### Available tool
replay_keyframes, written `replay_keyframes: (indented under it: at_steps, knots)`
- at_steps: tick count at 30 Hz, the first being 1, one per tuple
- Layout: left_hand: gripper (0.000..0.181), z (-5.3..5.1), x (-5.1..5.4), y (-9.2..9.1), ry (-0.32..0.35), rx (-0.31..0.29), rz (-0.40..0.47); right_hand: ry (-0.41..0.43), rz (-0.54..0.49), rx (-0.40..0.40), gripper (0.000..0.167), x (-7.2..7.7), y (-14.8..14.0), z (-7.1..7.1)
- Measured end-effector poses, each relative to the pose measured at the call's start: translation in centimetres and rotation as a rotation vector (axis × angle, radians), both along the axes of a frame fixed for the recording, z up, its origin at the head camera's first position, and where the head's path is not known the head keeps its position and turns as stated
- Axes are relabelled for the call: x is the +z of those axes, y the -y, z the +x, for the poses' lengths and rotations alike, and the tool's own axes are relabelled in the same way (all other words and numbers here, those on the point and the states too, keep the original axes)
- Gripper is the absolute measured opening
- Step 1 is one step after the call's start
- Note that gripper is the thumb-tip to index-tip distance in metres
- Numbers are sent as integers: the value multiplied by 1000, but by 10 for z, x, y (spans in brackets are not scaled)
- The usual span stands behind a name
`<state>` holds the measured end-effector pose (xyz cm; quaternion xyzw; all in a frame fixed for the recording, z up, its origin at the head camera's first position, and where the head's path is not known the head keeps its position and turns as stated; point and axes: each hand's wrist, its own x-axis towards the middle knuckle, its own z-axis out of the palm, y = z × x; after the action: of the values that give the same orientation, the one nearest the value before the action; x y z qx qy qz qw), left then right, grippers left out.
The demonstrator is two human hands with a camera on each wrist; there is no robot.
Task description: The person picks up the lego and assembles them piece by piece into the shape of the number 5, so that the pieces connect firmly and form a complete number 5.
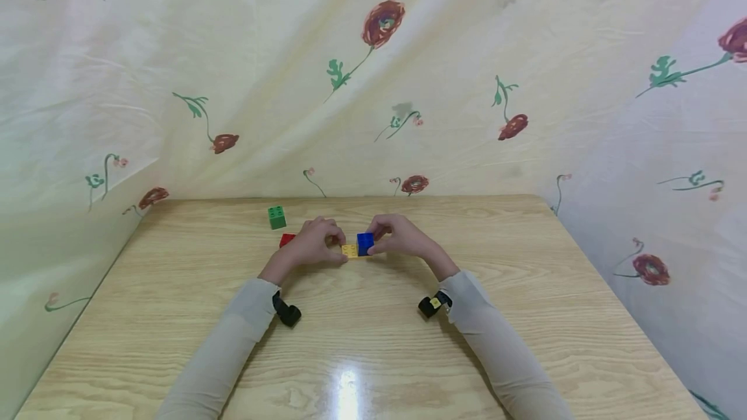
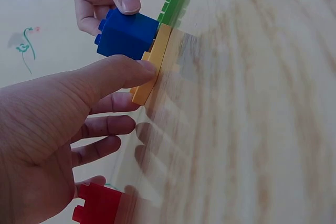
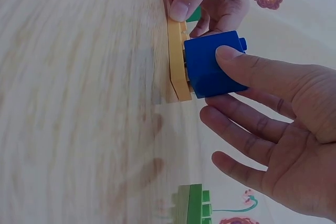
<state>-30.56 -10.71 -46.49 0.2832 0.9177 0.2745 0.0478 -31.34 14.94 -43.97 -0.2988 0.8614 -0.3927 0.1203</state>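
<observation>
A flat yellow brick (image 1: 349, 251) lies on the table, with a blue block (image 1: 365, 244) at its right end. The right wrist view shows the blue block (image 3: 212, 65) at the yellow brick's (image 3: 177, 61) studs, slightly tilted; whether it is fully seated I cannot tell. My right hand (image 1: 403, 237) pinches the blue block between thumb and fingers. My left hand (image 1: 315, 242) pinches the yellow brick's left end, its thumb along the near side in the left wrist view.
A green block (image 1: 277, 217) stands at the back left; a red block (image 1: 286, 239) is partly hidden behind my left hand. A thin green brick (image 2: 172, 9) shows beyond the blue block in the left wrist view. Patterned cloth hangs behind the table.
</observation>
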Motion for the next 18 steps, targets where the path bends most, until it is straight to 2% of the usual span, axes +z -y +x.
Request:
replay_keyframes:
  at_steps: [10, 18]
  knots:
    - [27, 2, 1, 1, 6, -3, 2, -10, 8, -25, 24, 0, 3, 5]
    - [27, 2, -1, 1, -8, -12, -3, -19, -12, -14, 26, -3, 3, 5]
